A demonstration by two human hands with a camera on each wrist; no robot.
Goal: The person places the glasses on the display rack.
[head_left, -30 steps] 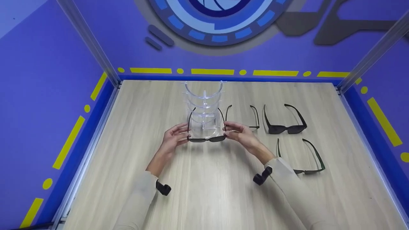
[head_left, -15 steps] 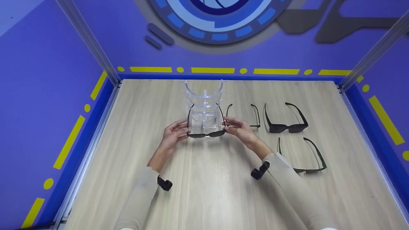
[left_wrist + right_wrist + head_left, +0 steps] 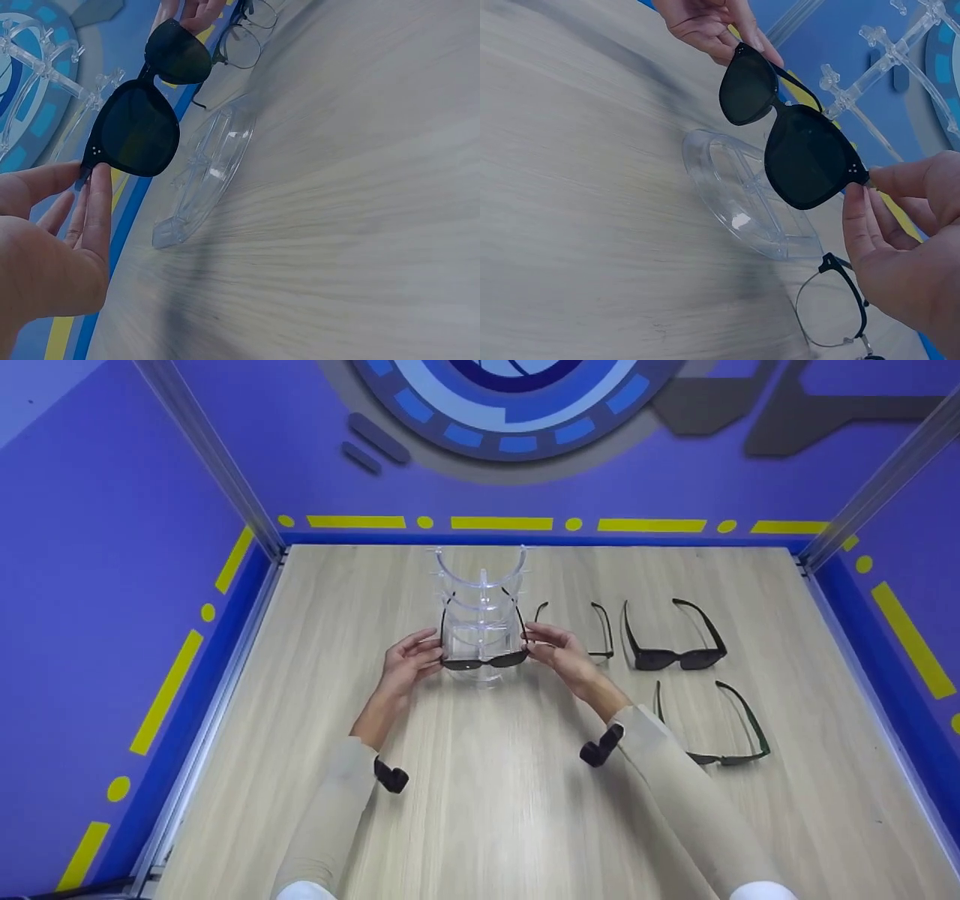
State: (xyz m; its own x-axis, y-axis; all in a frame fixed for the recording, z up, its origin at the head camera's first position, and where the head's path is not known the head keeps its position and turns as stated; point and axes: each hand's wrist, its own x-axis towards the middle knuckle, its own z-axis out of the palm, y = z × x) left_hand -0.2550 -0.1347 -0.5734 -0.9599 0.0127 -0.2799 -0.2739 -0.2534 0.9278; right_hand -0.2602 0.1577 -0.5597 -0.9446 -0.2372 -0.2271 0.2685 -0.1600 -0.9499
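Observation:
Dark-lensed sunglasses (image 3: 506, 660) are held up between both hands, lenses toward the person, temples pointing back along the sides of a clear acrylic glasses stand (image 3: 484, 577). My left hand (image 3: 405, 664) pinches the left hinge corner between thumb and fingers; in the left wrist view the lens (image 3: 139, 127) shows round and black. The right hinge corner is pinched by my right hand (image 3: 570, 660), plain in the right wrist view beside the other lens (image 3: 810, 157). The stand's curved base (image 3: 217, 172) rests on the table below the sunglasses, and its upper tiers rise behind them.
Right of the stand lie clear-lensed eyeglasses (image 3: 604, 652), partly hidden by the right hand. Black sunglasses (image 3: 679, 660) lie farther right, and a dark green-tinged pair (image 3: 727, 761) nearer, partly behind the right sleeve. Blue panels (image 3: 495, 495) wall the wooden table (image 3: 480, 810).
Both hands have carried the sunglasses away from the person and farther over the stand; the temples now reach farther back along its tiers. The other glasses stay put.

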